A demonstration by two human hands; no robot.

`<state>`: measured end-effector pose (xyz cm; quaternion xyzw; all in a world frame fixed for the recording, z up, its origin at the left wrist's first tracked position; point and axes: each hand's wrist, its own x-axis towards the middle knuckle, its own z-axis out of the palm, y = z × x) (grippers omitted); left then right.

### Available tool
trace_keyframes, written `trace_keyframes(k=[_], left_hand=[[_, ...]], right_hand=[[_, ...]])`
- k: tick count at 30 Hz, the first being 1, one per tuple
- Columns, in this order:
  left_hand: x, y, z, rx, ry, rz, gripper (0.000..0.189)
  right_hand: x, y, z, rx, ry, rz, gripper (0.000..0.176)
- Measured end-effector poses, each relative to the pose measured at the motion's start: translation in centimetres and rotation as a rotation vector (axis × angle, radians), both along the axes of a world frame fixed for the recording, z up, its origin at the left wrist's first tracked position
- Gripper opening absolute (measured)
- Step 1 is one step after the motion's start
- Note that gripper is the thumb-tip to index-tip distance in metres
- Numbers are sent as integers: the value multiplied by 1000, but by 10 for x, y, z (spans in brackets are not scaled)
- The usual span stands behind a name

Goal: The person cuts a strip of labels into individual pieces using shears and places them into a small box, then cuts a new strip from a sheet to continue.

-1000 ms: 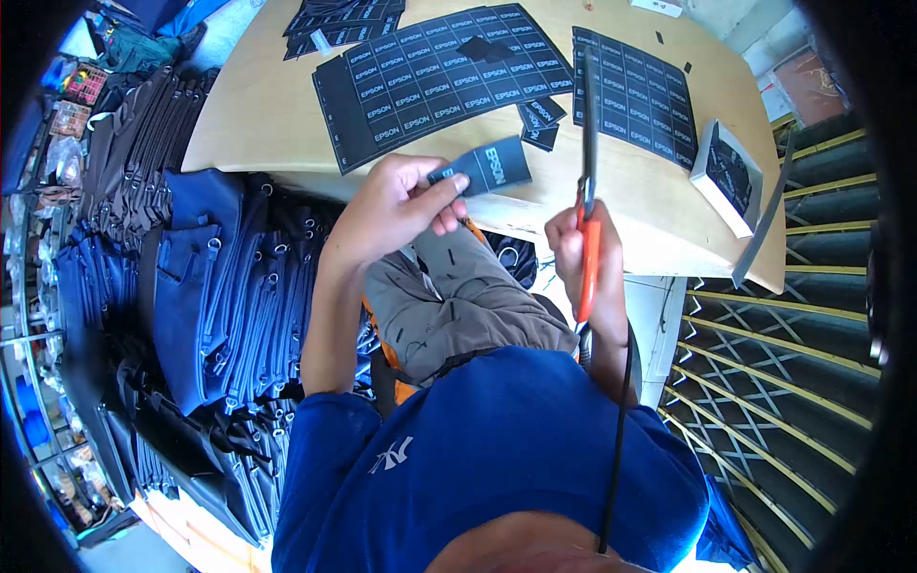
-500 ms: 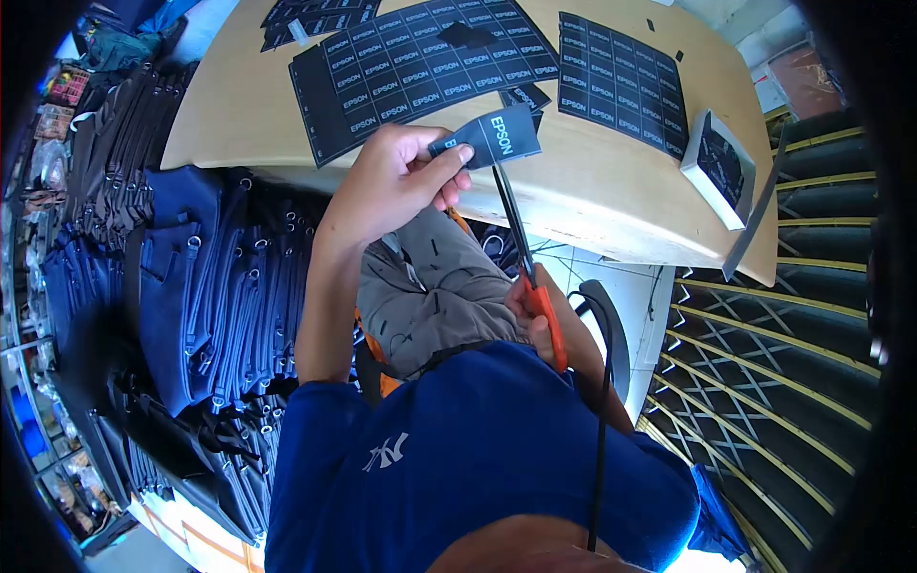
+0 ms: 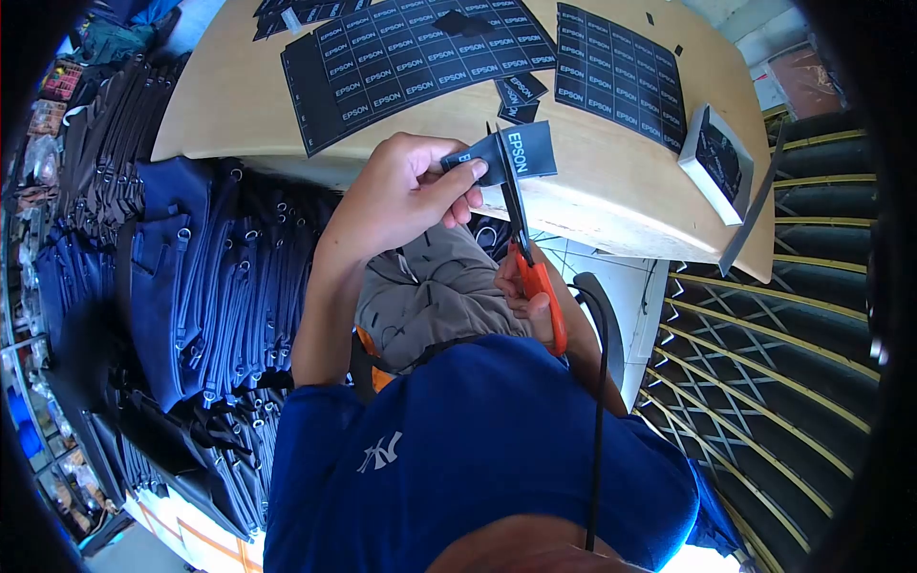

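Note:
Between thumb and fingers, my left hand (image 3: 420, 186) pinches a short black strip of EPSON labels (image 3: 533, 150) in front of the table edge. My right hand (image 3: 523, 294) is wrapped around the orange handles of a pair of scissors (image 3: 546, 310). Their dark blades point upward and straddle the strip, just left of the right-hand EPSON print, close to my left thumb. Part of the second label is covered by that thumb. Behind the strip, a few small cut labels (image 3: 521, 91) lie on the table.
On the wooden table (image 3: 224, 105) lie a large EPSON label sheet (image 3: 411, 72) and another sheet (image 3: 621, 76). A white box of black pieces (image 3: 716, 162) stands at the right edge beside a dark strip (image 3: 755, 220). Blue bags (image 3: 172, 306) hang at left; a folding gate (image 3: 764, 334) is at right.
The scissors have moved up, and their blades now straddle the label strip instead of sitting below it. My left hand and the strip have shifted slightly right and down in view.

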<state>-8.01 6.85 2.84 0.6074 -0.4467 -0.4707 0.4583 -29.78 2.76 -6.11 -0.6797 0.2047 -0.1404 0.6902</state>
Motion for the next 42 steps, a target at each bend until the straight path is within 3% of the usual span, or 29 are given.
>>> trace_keyframes(k=[5, 13, 16, 37, 42], left_hand=[[1, -1, -1, -13, 14, -5, 21], [6, -8, -1, -23, 4, -21, 20], [8, -11, 2, -32, -16, -17, 20], [46, -45, 5, 19, 68, -169, 20], [50, -52, 8, 43, 85, -198, 21]], right_hand=[[0, -2, 5, 11, 15, 3, 78], [5, -3, 9, 49, 102, -70, 45], [8, -3, 14, 74, 116, -109, 40], [25, -25, 14, -309, 193, -201, 36], [27, -28, 15, -150, 109, -180, 48]])
